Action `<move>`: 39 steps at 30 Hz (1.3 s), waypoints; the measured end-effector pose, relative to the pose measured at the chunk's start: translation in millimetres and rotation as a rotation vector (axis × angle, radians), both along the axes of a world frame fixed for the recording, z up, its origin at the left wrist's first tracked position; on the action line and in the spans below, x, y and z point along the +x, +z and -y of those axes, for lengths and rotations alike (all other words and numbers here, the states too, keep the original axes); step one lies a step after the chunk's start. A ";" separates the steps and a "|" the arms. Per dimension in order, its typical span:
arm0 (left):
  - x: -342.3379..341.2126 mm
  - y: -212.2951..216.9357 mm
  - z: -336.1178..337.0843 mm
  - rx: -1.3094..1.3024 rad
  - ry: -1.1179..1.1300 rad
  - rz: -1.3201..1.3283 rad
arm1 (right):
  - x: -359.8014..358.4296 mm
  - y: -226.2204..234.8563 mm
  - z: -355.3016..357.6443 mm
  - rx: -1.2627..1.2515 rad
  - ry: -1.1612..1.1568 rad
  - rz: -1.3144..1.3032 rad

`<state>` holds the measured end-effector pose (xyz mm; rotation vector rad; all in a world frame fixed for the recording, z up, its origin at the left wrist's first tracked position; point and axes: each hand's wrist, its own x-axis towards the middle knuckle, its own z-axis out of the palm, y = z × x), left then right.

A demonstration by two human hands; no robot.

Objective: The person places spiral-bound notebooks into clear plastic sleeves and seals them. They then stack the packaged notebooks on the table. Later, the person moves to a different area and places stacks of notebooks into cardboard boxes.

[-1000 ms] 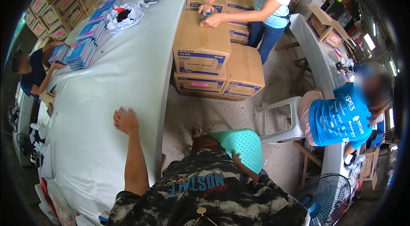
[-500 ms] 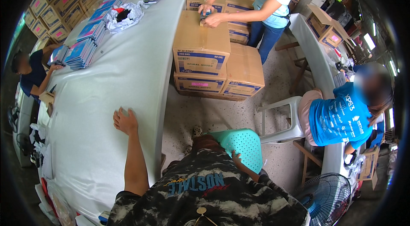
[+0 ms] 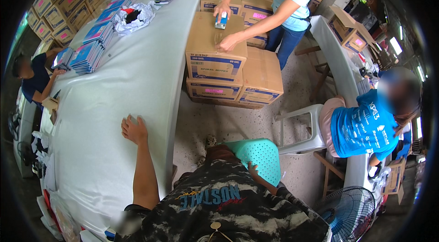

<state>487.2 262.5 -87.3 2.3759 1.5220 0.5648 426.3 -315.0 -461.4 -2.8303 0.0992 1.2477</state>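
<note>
On the white-covered table point(image 3: 114, 159), my left hand point(image 3: 134, 130) lies palm down with its fingers spread a little, and it holds nothing. My right hand point(image 3: 254, 170) rests on the turquoise perforated plastic stool point(image 3: 263, 153) beside my leg. Its fingers lie loosely on the seat, partly hidden by my forearm. Across from me, a co-worker in a light blue top bends over a closed carton point(image 3: 206, 36). One of the co-worker's hands holds a blue tape dispenser point(image 3: 221, 21) on the carton's top; the other presses near the front edge.
Stacked booklets point(image 3: 89, 54) and a crumpled white plastic bag point(image 3: 132, 18) lie on the table's far part. More cartons point(image 3: 260, 75) stand beside it. Another person sits on a white chair point(image 3: 304, 130) at right, near a fan point(image 3: 350, 212); someone handles booklets at left.
The co-worker's tape dispenser has moved back across the carton top, away from the other hand, which has shifted slightly toward the front edge. My own hands have stayed in place.
</note>
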 end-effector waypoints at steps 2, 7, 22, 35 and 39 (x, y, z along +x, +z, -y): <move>-2.2 -40.2 5.5 -0.149 0.017 0.005 | 4.2 -3.9 76.8 -0.432 0.487 0.135; -24.3 -5.7 -21.3 0.000 0.072 0.005 | 18.9 -1.1 -23.1 0.005 0.060 0.002; -15.3 -12.3 -9.4 -0.079 0.063 -0.010 | 31.1 71.2 -8.9 0.030 -0.123 -0.099; -14.0 -10.4 -8.8 -0.065 0.050 -0.020 | 23.8 118.3 -32.2 -0.030 -0.126 -0.177; -15.0 -10.4 -9.5 -0.077 0.055 -0.023 | 23.4 127.0 -39.4 -0.066 -0.097 -0.195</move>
